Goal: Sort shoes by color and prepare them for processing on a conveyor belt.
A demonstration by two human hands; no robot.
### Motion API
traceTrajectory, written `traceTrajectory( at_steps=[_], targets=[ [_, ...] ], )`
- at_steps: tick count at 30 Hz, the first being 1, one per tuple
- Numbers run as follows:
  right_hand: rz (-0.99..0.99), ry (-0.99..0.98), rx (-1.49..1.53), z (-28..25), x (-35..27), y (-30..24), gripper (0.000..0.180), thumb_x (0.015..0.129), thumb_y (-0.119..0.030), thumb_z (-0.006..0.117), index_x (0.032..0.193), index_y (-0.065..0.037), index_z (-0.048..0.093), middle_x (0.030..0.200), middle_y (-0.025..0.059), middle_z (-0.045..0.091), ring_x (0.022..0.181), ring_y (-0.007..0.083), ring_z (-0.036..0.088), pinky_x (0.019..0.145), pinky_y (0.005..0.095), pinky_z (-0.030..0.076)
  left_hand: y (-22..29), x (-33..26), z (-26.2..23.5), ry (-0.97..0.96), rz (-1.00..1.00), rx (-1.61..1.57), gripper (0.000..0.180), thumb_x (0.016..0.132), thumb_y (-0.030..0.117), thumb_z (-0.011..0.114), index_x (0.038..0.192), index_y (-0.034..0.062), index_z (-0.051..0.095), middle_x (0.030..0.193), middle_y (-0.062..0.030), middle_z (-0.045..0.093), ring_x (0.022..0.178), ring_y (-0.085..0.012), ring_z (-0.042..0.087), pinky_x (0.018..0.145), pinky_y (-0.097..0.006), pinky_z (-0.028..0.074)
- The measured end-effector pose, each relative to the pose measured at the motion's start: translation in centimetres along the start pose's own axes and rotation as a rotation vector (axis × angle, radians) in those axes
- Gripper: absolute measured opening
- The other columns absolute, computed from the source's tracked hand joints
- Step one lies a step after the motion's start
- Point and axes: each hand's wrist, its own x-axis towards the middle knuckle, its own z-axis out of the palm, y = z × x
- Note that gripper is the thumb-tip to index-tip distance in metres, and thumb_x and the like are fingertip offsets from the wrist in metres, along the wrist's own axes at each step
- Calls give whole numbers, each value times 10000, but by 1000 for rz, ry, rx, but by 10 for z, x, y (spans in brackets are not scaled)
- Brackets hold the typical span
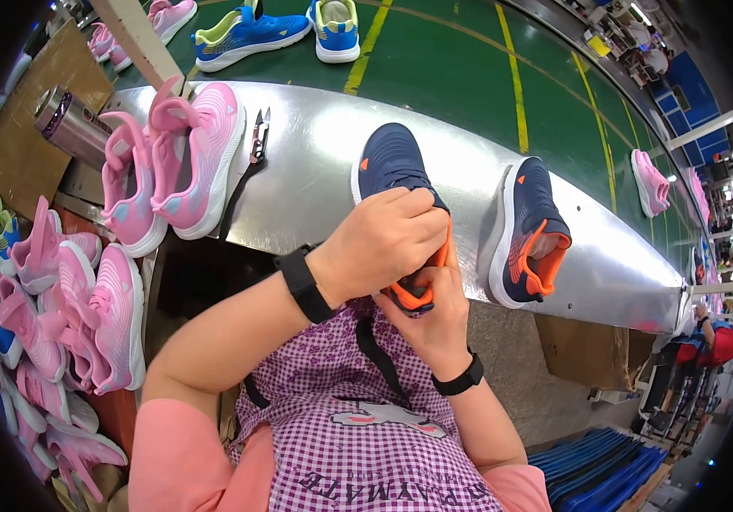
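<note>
A navy sneaker point(392, 154) with orange lining and a white sole rests on the metal ledge in front of me, toe pointing away. My left hand point(375, 239) lies over its tongue and lace area, fingers bent and pinched at the upper; what exactly they pinch is hidden. My right hand point(436, 320) grips the shoe's orange collar from the near right side, thumb by the opening. To the right, a matching navy sneaker point(530, 226) stands apart on the ledge. Thread snips point(259, 141) with a dark strap lie to the left.
Two pink sneakers point(196, 162) stand on the ledge's left end beside a steel tumbler point(72, 124). More pink shoes point(85, 316) pile up at lower left. Beyond the metal ledge point(315, 111) runs a green conveyor belt point(452, 60) carrying blue sneakers point(251, 36). A cardboard box point(584, 350) sits underneath.
</note>
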Motion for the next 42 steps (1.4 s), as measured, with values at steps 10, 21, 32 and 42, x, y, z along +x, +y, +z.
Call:
traceTrajectory(
  at_steps=[10, 21, 32, 42],
  targets=[
    [183, 89, 172, -7, -5, 1, 410, 639, -173, 828, 780, -45, 466, 1217, 283, 517, 888, 314, 640, 703, 304, 515, 9, 8, -1, 27, -177, -342, 175, 678, 49, 671, 852, 42, 663, 860, -42, 599, 852, -214, 564, 736, -310, 467],
    [587, 275, 1051, -21, -27, 21, 345, 727, -55, 745, 837, -84, 420, 854, -5, 521, 744, 52, 473, 689, 211, 411, 35, -16, 12, 156, -493, -200, 282, 825, -35, 544, 1096, 1, 612, 1076, -123, 623, 1020, -302, 548, 871, -360, 448],
    [372, 137, 537, -22, -31, 19, 431, 621, -131, 833, 755, -78, 427, 1053, 139, 618, 792, 97, 579, 697, 243, 478, 11, 9, 25, -101, -383, -432, 221, 892, 214, 583, 1066, 103, 662, 1106, -33, 654, 1088, -228, 550, 945, -342, 326],
    [240, 41, 542, -20, -25, 22, 415, 610, -149, 839, 738, -84, 450, 1317, 279, 481, 1011, 235, 626, 794, 298, 496, 16, -43, 6, -47, -406, -329, 312, 928, 226, 510, 1182, 74, 611, 1289, -77, 562, 1243, -245, 461, 972, -349, 319]
  ],
)
